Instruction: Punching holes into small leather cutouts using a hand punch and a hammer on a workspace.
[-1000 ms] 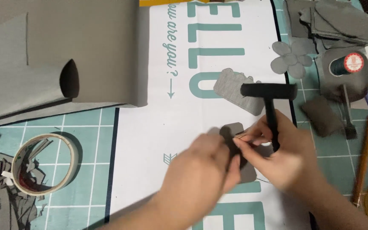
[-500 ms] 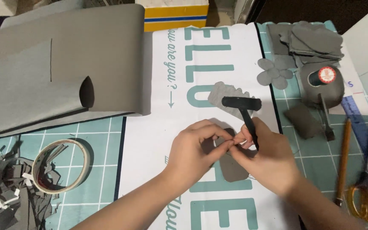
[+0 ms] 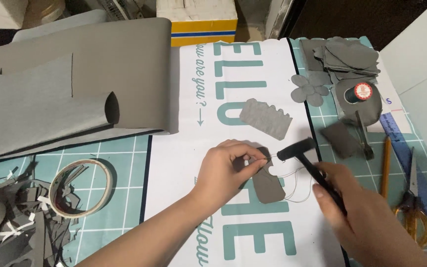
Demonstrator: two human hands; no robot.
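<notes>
On white paper [image 3: 184, 168], left hand [image 3: 226, 170] fingers pinch grey cutout [image 3: 267, 183]; right hand [image 3: 366, 217] grips black hammer [image 3: 305, 158].

Left hand [image 3: 228, 170] pinches thin wire at top of grey felt piece [image 3: 267, 182] on white printed sheet [image 3: 189, 163]. Right hand [image 3: 366, 212] grips black hammer [image 3: 306, 157], head just beside pinch. Tape roll [image 3: 81, 188], felt scraps [image 3: 11, 232] left; scissors [image 3: 413, 207], pencil [image 3: 385, 168] right.
</notes>
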